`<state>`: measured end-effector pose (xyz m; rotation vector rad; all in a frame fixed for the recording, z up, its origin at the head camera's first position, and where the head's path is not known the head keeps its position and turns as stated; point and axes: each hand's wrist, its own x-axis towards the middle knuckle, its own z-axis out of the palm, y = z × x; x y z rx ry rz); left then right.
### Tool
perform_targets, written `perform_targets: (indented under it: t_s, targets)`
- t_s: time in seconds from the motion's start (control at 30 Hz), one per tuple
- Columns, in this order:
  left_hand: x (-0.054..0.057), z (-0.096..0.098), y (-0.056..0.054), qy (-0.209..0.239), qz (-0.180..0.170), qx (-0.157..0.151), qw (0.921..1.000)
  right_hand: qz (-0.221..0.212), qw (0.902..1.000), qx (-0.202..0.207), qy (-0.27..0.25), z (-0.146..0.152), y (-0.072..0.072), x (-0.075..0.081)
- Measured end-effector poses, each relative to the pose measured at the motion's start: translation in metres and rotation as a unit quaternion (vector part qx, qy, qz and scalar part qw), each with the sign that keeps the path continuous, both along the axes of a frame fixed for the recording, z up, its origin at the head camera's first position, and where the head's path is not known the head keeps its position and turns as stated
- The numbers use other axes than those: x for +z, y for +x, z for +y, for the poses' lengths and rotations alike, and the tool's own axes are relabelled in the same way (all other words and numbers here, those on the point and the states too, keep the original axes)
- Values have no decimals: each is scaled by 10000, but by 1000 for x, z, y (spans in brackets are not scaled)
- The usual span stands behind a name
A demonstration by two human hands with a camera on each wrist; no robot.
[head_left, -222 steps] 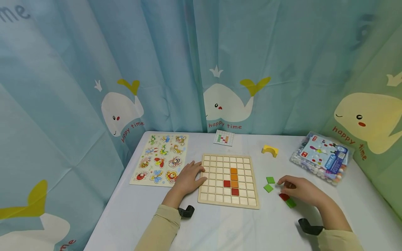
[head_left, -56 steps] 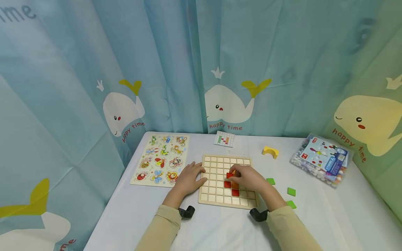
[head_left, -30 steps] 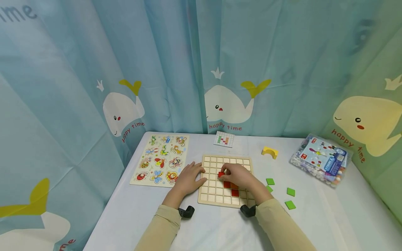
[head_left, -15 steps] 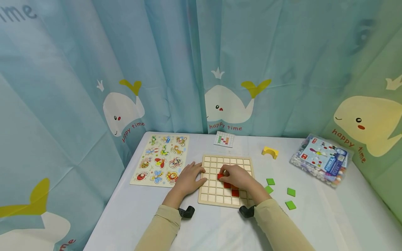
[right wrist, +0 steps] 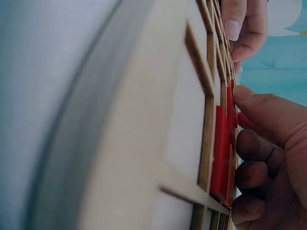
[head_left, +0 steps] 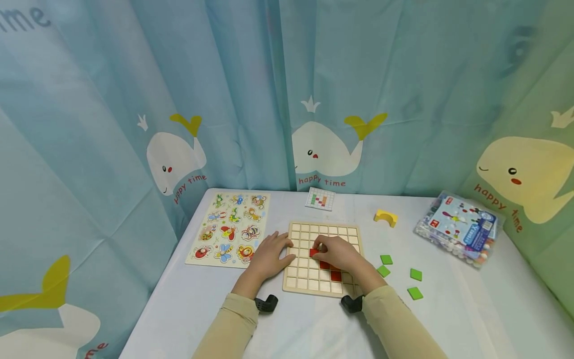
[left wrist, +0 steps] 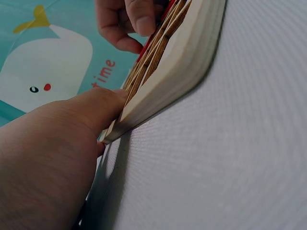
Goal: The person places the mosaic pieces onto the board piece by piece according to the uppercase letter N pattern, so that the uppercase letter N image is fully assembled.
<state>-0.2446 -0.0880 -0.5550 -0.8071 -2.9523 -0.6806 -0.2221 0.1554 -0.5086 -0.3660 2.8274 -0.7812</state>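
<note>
A wooden grid board (head_left: 301, 273) lies mid-table with coloured square tiles in some cells. At its left edge my left hand (head_left: 267, 257) rests, thumb and fingers touching the rim; the left wrist view shows the thumb (left wrist: 108, 103) on the frame's edge. Over the middle of the board, my right hand (head_left: 339, 253) pinches a red tile (head_left: 313, 253) between thumb and fingers, at a cell up and left of a second red tile (head_left: 324, 266). Another red tile (head_left: 336, 275) sits lower right. The orange tiles are mostly hidden under the right hand.
Several green tiles (head_left: 416, 274) lie loose right of the board. Behind it is a small pattern card (head_left: 320, 199). An insect puzzle board (head_left: 228, 229) lies left. A yellow arch block (head_left: 386, 218) and a clear box of beads (head_left: 460, 228) stand at the right.
My right hand went from the loose tiles at the right to the board with a red tile, then slightly left across the cells. The left hand has stayed at the board's edge.
</note>
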Motion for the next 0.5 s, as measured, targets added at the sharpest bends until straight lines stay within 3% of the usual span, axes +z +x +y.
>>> perform_targets:
  t_s: [0.5]
  targets:
    - [-2, -1, -1, 34, -20, 11, 10000, -50, 9992, 2, -408, 32, 13, 22]
